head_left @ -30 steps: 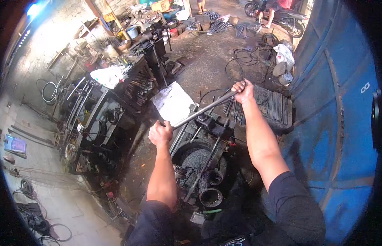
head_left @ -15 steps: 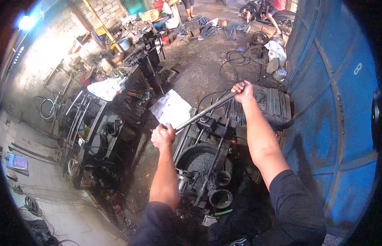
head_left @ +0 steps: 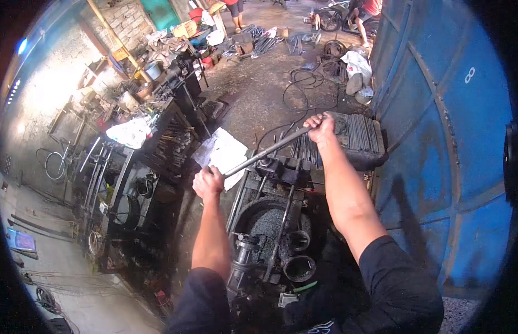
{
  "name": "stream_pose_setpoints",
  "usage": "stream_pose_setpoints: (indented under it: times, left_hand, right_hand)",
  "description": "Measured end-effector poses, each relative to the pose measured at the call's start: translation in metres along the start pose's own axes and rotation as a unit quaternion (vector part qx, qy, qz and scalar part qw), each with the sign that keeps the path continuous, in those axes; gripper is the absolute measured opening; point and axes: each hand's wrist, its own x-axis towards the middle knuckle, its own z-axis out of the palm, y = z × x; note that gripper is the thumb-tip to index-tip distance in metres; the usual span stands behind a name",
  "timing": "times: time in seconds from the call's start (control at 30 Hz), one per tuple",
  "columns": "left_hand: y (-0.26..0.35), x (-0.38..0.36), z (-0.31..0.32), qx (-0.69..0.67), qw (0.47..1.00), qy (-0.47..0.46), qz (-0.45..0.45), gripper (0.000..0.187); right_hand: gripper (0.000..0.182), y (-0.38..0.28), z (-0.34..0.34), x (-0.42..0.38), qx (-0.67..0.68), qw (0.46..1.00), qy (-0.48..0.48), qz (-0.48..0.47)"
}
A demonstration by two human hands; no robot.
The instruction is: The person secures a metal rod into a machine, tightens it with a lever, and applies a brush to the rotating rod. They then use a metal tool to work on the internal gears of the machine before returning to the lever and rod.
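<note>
Metal bar (head_left: 264, 154), one, long; axis slanting from near left to far right, above the far edge of a machine frame (head_left: 286, 209). Left hand (head_left: 209, 182): fingers clenched round the near end. Right hand (head_left: 321, 127): fingers clenched round the far end. Bar-to-block (head_left: 281, 171) contact: perhaps, shadow obscuring.

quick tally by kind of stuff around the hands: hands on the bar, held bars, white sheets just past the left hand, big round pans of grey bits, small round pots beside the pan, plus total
Hands: 2 (left hand, right hand)
Held bar: 1
White sheet: 1
Big pan: 1
Small pots: 2 (farther pot, nearer pot)
Total: 7
</note>
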Motion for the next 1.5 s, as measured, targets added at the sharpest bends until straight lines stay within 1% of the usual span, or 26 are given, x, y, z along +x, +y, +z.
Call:
stream_pose_setpoints:
  times: [0.07, 0.13, 0.2, 0.27, 0.37, 0.43, 0.5, 0.53, 0.6, 0.67, 0.7, 0.77, 0.83, 0.87, 0.9, 0.97, 1.03, 1.07, 1.13, 1.17, 1.27, 1.33, 1.4, 1.47, 1.5]
  left_hand:
    - [-0.001, -0.002, 0.002, 0.015, 1.000, -0.013, -0.009, 0.039]
    - [0.001, -0.002, 0.008, 0.011, 0.999, 0.053, 0.005, 0.039]
    - [-0.004, 0.002, 0.013, 0.008, 0.999, 0.044, 0.014, 0.039]
    - [-0.001, 0.000, 0.013, 0.000, 0.998, 0.065, 0.015, 0.039]
    - [0.002, 0.001, 0.011, 0.005, 0.999, 0.045, -0.004, 0.039]
    - [-0.001, 0.002, 0.015, 0.007, 0.999, 0.042, -0.014, 0.040]
    - [-0.004, 0.003, 0.022, 0.013, 0.996, 0.085, 0.006, 0.040]
    - [-0.004, 0.002, 0.021, 0.013, 0.996, 0.087, 0.001, 0.040]
    - [0.000, 0.006, 0.017, 0.024, 0.999, 0.037, -0.012, 0.036]
    - [0.008, 0.011, 0.016, 0.026, 0.999, 0.038, -0.020, 0.036]
    - [0.011, 0.011, 0.014, 0.032, 0.999, 0.035, -0.024, 0.036]
    - [0.015, 0.012, 0.009, 0.032, 0.998, 0.037, -0.028, 0.036]
    - [0.013, 0.015, 0.011, 0.032, 0.998, 0.048, -0.029, 0.036]
    - [0.007, 0.016, 0.016, 0.036, 0.998, 0.035, -0.036, 0.036]
    - [0.009, 0.017, 0.014, 0.044, 0.998, 0.033, -0.040, 0.036]
    - [0.012, 0.012, 0.014, 0.046, 0.997, 0.034, -0.060, 0.036]
    - [0.017, 0.014, 0.014, 0.029, 0.996, 0.072, -0.037, 0.036]
    - [0.023, 0.017, 0.013, 0.028, 0.996, 0.076, -0.042, 0.036]
    - [0.043, 0.018, -0.002, 0.066, 0.995, 0.029, -0.070, 0.036]
    - [0.048, 0.019, -0.003, 0.067, 0.994, 0.031, -0.082, 0.036]
    - [0.050, 0.014, -0.001, 0.049, 0.993, 0.069, -0.077, 0.036]
    - [0.027, 0.013, 0.023, 0.077, 0.992, 0.101, -0.025, 0.038]
    - [0.048, 0.016, 0.003, 0.084, 0.993, 0.023, -0.083, 0.037]
    - [0.046, 0.012, 0.007, 0.093, 0.992, 0.046, -0.070, 0.035]
    - [0.044, 0.007, 0.010, 0.097, 0.992, 0.053, -0.064, 0.032]
  right_hand:
    - [0.034, 0.001, -0.003, 0.001, 0.010, 1.000, 0.006, 0.003]
    - [0.034, 0.001, -0.003, -0.001, 0.006, 1.000, 0.003, 0.006]
    - [0.033, 0.001, -0.002, -0.002, 0.026, 0.999, 0.008, 0.017]
    - [0.033, 0.001, 0.001, -0.004, 0.020, 0.999, 0.019, 0.018]
    - [0.033, -0.002, 0.001, -0.003, 0.012, 0.999, 0.022, 0.034]
    - [0.033, -0.002, 0.006, -0.004, 0.010, 0.998, 0.050, 0.040]
    - [0.033, -0.001, 0.009, -0.007, 0.009, 0.997, 0.062, 0.048]
    - [0.032, -0.002, 0.012, -0.009, -0.013, 0.996, 0.075, 0.038]
    - [0.035, -0.002, 0.018, -0.008, -0.033, 0.994, 0.104, 0.025]
    - [0.034, -0.003, 0.020, -0.003, -0.030, 0.991, 0.124, 0.032]
    - [0.034, -0.004, 0.021, -0.001, -0.037, 0.991, 0.119, 0.039]
    - [0.032, -0.005, 0.023, 0.008, -0.047, 0.984, 0.164, 0.045]
    - [0.030, -0.002, 0.023, 0.013, -0.070, 0.983, 0.162, 0.040]
    - [0.031, -0.003, 0.022, 0.014, -0.083, 0.982, 0.162, 0.042]
    - [0.034, -0.002, 0.016, 0.020, -0.101, 0.981, 0.157, 0.050]
    - [0.034, -0.004, 0.015, 0.022, -0.105, 0.982, 0.142, 0.071]
    - [0.034, -0.009, 0.010, 0.029, -0.092, 0.984, 0.123, 0.092]
    - [0.034, -0.013, 0.007, 0.036, -0.094, 0.982, 0.124, 0.109]
    - [0.033, -0.016, 0.007, 0.048, -0.087, 0.981, 0.123, 0.123]
    - [0.033, -0.016, 0.008, 0.056, -0.095, 0.980, 0.119, 0.131]
    - [0.032, -0.017, 0.006, 0.063, -0.123, 0.974, 0.116, 0.151]
    - [0.031, -0.017, 0.006, 0.064, -0.102, 0.977, 0.103, 0.155]
    - [0.032, -0.017, 0.007, 0.069, -0.118, 0.973, 0.112, 0.167]
    - [0.035, -0.017, 0.012, 0.066, -0.113, 0.973, 0.118, 0.165]
    - [0.038, -0.017, 0.011, 0.066, -0.120, 0.972, 0.106, 0.172]
